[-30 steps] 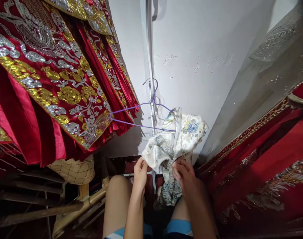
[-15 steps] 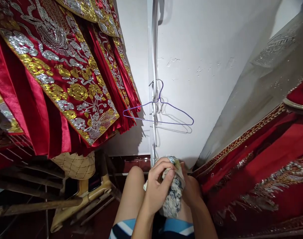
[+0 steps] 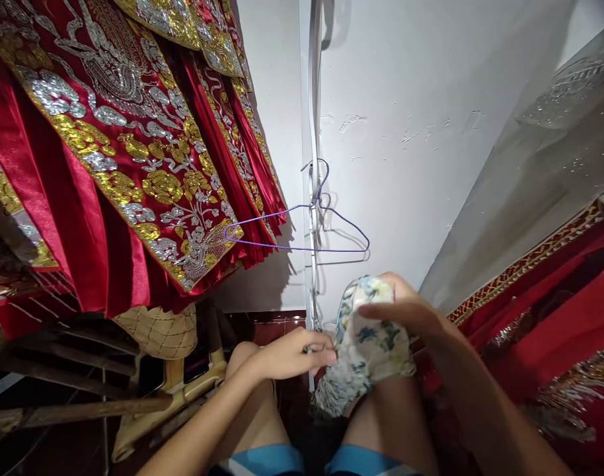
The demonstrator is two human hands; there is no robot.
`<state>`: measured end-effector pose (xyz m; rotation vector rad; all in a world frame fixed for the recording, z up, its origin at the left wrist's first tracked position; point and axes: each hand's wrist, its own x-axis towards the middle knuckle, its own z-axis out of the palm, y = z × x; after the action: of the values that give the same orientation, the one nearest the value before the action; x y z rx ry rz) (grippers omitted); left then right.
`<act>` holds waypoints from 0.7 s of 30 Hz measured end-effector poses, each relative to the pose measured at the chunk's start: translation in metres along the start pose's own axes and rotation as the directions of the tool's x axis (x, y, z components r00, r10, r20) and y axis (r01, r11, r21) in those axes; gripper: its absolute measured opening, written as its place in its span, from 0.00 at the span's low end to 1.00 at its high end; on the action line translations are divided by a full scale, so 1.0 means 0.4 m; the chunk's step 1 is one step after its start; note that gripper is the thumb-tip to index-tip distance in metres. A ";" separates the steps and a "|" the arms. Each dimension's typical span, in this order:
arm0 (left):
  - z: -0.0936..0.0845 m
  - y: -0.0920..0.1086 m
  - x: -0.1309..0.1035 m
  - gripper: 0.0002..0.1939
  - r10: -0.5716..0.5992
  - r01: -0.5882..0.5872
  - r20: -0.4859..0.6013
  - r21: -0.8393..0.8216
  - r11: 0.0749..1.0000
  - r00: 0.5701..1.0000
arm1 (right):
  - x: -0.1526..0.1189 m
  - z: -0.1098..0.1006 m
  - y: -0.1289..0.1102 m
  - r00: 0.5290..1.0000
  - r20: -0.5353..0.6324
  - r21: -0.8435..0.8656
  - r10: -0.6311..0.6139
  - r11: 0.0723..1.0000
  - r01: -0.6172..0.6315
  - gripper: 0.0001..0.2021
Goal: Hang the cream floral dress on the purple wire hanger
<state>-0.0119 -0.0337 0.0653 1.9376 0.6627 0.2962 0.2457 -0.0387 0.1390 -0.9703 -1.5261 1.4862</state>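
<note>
A bunched floral cloth (image 3: 369,337) in white, blue and green hangs above my knees, its gathered, frilled end pointing down to the left. My right hand (image 3: 401,307) grips its upper right part, with the thumb laid across the front and the other fingers partly behind the fabric. Beside the cloth's left edge is my left hand (image 3: 302,354), its thumb and fingers curled toward each other; whether they pinch any fabric is too small to tell. A purple wire hanger (image 3: 297,248) hangs from the white upright strip above both hands.
Red embroidered garments (image 3: 163,185) hang at the left, above a wooden chair (image 3: 84,410). More red beaded fabric (image 3: 544,317) and a sheer cover (image 3: 530,172) are at the right. Behind the hanger stands a white wall (image 3: 406,79).
My hands have moved apart, the right one up and to the right with the cloth, which is now more spread. The hanger has swung slightly left.
</note>
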 end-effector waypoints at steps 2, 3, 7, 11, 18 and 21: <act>-0.012 -0.010 -0.013 0.20 -0.032 0.025 0.094 0.075 0.997 0.995 | 0.005 -0.014 -0.036 0.987 -0.142 0.041 -0.075 0.996 0.081 0.11; -0.017 -0.007 -0.017 0.19 -0.015 0.009 0.056 0.103 0.995 0.998 | 0.008 -0.013 -0.049 0.978 -0.178 0.064 -0.112 0.990 0.124 0.10; -0.034 0.041 0.000 0.32 0.162 -0.144 -0.368 0.074 0.987 0.916 | 0.023 0.035 -0.075 0.994 0.006 0.067 -0.105 0.992 0.105 0.13; -0.041 0.073 0.039 0.23 0.216 -0.223 -0.406 0.029 0.974 0.888 | 0.040 0.078 -0.085 0.982 0.169 -0.076 -0.080 0.993 0.094 0.16; -0.101 -0.008 -0.007 0.18 0.068 0.037 -0.304 0.325 0.945 0.950 | 0.094 -0.063 -0.068 0.844 -0.262 -0.661 -0.468 0.724 0.196 0.05; -0.158 -0.010 -0.040 0.13 0.029 0.164 -0.349 0.510 0.844 0.937 | 0.151 -0.120 -0.017 0.769 -0.361 -0.618 -0.527 0.753 0.226 0.16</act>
<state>-0.0563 0.0061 0.0913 2.4122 1.1416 0.4492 0.2649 0.0358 0.1477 -1.1539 -1.6258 0.4112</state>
